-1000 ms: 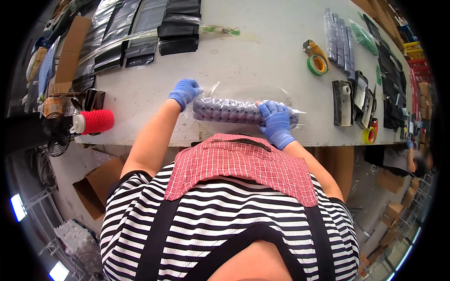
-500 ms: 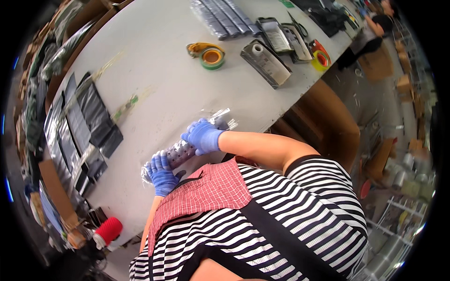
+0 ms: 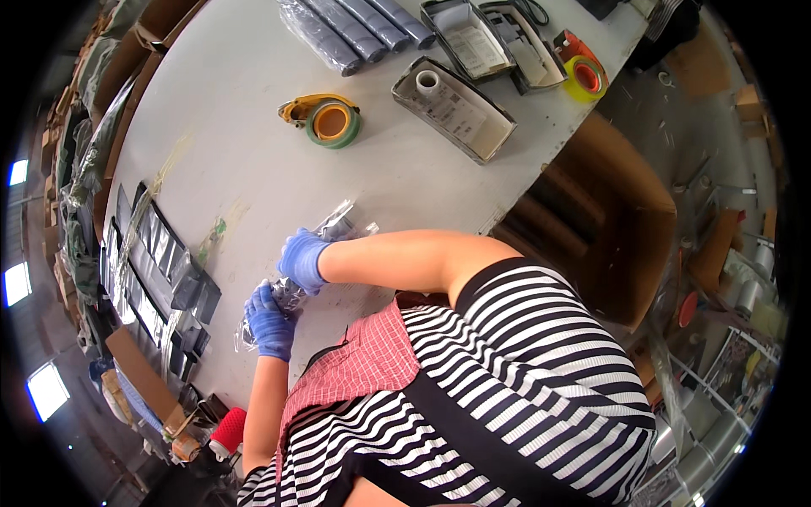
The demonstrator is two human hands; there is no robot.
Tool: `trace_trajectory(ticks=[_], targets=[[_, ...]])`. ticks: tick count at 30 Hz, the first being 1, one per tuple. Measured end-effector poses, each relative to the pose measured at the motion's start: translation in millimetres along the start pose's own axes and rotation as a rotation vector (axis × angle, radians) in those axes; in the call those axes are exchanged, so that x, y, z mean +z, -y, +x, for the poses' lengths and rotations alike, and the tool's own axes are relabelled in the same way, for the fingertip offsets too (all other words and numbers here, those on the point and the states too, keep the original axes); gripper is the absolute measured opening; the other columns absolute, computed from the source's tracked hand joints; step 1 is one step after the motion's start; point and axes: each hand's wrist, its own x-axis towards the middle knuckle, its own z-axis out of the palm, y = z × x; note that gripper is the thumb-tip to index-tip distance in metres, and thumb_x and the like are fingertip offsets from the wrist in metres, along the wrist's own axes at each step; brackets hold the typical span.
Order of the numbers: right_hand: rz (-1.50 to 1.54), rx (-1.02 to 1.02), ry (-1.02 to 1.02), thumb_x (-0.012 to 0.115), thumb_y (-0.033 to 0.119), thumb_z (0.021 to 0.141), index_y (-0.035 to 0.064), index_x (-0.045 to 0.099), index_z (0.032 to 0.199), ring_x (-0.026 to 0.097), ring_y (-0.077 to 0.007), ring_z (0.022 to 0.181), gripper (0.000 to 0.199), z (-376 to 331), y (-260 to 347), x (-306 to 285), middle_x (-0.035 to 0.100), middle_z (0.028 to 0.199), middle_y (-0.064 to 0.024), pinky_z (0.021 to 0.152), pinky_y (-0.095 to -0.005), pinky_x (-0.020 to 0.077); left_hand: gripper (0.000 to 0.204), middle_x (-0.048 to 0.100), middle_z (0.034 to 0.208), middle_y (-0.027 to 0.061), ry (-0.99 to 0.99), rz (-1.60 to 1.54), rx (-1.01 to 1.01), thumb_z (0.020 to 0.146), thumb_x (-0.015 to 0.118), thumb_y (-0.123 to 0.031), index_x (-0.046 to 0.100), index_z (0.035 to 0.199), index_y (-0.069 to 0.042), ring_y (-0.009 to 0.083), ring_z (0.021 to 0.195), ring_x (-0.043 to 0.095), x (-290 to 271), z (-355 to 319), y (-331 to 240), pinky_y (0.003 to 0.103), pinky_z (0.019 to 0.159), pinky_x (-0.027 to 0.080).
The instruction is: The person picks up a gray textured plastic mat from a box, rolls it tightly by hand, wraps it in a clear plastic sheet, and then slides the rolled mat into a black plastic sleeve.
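Note:
On the table in front of me lies a dark grey roll in clear, crinkled plastic film (image 3: 290, 294), slanting up to the right. My left hand (image 3: 271, 326), in a blue glove, is closed over its lower left part. Farther up, my right hand (image 3: 302, 260), gloved too, is bent round the roll, its fingertips partly hidden. Loose film sticks out past both hands, and a shiny end (image 3: 338, 223) shows beyond the right one. What the film covers under my palms is hidden.
Grey wrapped rolls (image 3: 342, 35) lie at the back, near a yellow tape dispenser (image 3: 325, 121). Open boxes (image 3: 481, 139) and yellow tape (image 3: 585, 79) sit far right. Black plastic bags (image 3: 160, 253) are at left; a red spool (image 3: 228, 431) stands lower left. A cardboard box (image 3: 650, 245) is beyond the table's right edge.
My hands have come closer together along the roll, so less of it shows between them. My right forearm reaches farther left. The whole view has shifted.

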Motion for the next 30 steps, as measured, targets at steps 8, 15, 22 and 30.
trace_trajectory(ticks=[8,15,22,30], targets=[[-0.095,-0.023,-0.396,0.060,0.028,0.092,0.0159,0.060,0.133,0.059,-0.0250,0.118,0.043,28.3,2.3,33.5,0.066,0.125,-0.0068,0.095,-0.0405,0.0398,0.091,0.060,0.118,0.0167,0.478,-0.535,-0.182,0.056,0.092,-0.018,0.046,0.134,-0.009,0.0373,0.110,0.058,-11.8,59.3,48.4,0.047,0.099,0.047],[0.031,-0.054,0.003,0.084,0.033,0.071,0.0161,0.073,0.115,0.057,-0.0259,0.123,0.049,71.1,-34.9,-23.5,0.066,0.129,-0.0069,0.093,-0.0438,0.0427,0.095,0.054,0.126,0.0159,0.012,-0.017,-0.087,0.054,0.090,-0.018,0.044,0.136,-0.007,0.0378,0.117,0.051,2.0,42.3,53.9,0.046,0.103,0.043],[-0.089,-0.043,-0.415,0.072,0.032,0.084,0.0173,0.064,0.130,0.059,-0.0284,0.121,0.048,70.4,-13.9,-3.2,0.065,0.129,-0.0089,0.098,-0.0456,0.0404,0.102,0.056,0.122,0.0157,0.391,-0.181,-0.044,0.046,0.096,-0.014,0.046,0.135,-0.005,0.0336,0.111,0.056,1.3,85.2,146.4,0.042,0.099,0.047],[0.107,-0.145,-0.054,0.081,0.031,0.067,0.0144,0.080,0.093,0.073,-0.0293,0.083,0.031,113.6,-61.9,-58.8,0.075,0.091,-0.0130,0.073,-0.0411,0.0577,0.070,0.065,0.109,0.0158,-0.001,-0.074,-0.115,0.058,0.089,-0.014,0.056,0.119,-0.007,0.0348,0.100,0.063,-27.9,92.4,78.3,0.044,0.087,0.052]])
